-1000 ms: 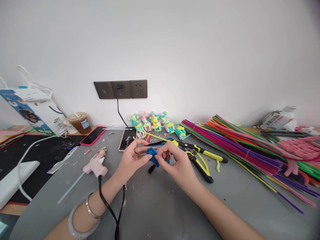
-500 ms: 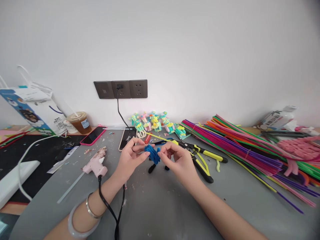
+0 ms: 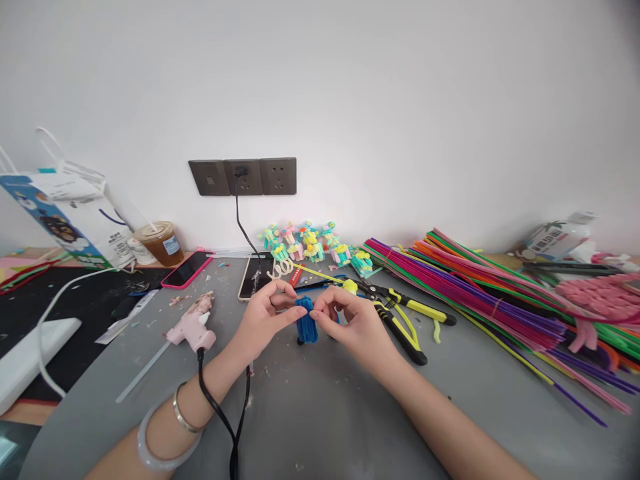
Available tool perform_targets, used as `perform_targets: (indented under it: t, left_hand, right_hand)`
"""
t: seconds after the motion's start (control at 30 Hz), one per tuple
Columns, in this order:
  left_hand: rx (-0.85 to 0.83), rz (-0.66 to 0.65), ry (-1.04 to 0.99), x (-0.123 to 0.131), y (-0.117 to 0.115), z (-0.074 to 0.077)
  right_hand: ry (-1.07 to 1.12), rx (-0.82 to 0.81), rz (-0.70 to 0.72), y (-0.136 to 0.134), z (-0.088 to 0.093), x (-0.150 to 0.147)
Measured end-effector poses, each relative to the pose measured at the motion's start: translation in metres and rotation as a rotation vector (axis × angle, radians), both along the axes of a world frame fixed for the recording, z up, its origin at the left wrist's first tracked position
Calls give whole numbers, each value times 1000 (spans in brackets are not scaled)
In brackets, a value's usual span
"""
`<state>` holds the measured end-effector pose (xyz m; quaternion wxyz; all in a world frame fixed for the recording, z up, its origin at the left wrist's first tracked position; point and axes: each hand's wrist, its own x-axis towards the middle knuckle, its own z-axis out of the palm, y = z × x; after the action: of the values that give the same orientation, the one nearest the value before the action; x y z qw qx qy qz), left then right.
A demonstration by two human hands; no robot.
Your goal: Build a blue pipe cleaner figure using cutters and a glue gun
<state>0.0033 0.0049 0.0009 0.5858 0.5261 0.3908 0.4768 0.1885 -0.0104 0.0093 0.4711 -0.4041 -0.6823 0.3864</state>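
A small bundle of folded blue pipe cleaners point(image 3: 307, 327) is held above the grey table, between both hands. My left hand point(image 3: 273, 313) pinches its upper left side with thumb and fingers. From the right, my right hand point(image 3: 345, 313) grips its upper edge between thumb and forefinger. The fingertips cover the bundle's top. Just beyond the hands lie yellow-and-black pliers point(image 3: 400, 327), partly hidden by my right hand. A pink glue gun point(image 3: 193, 327) with a black cord rests left of my left forearm.
Bundled coloured pipe cleaners point(image 3: 480, 300) spread across the right side. Small pastel pipe-cleaner figures point(image 3: 313, 243) stand by the wall. Phones point(image 3: 187, 269), a drink cup point(image 3: 159, 245) and a carton bag point(image 3: 75, 220) are at left. The glue gun's cord point(image 3: 233, 427) runs beside my left arm.
The blue bundle has turned from a slant to nearly upright and hangs slightly lower. My hands have come closer together around it.
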Motion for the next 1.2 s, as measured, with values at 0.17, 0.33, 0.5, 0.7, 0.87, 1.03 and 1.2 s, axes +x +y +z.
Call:
perform_targets:
  t: [0.17, 0.33, 0.5, 0.7, 0.87, 1.03, 1.2]
  left_hand:
    - [8, 0, 16, 1, 0, 0]
    - [34, 2, 15, 2, 0, 3]
    - [52, -20, -23, 0, -1, 0]
    - [55, -48, -40, 1, -3, 0]
    - [55, -40, -49, 2, -3, 0]
    - [60, -63, -63, 2, -2, 0]
    - [16, -64, -46, 4, -2, 1]
  right_hand:
    - [-16, -29, -4, 1, 0, 0]
    - [14, -42, 3, 3, 1, 0]
    - [-8, 37, -13, 1, -2, -2]
    - [-100, 123, -34, -2, -5, -3]
    - [-123, 139, -64, 1, -6, -3]
    - [-118, 124, -57, 2, -8, -4]
    - [-110, 98, -54, 2, -9, -5]
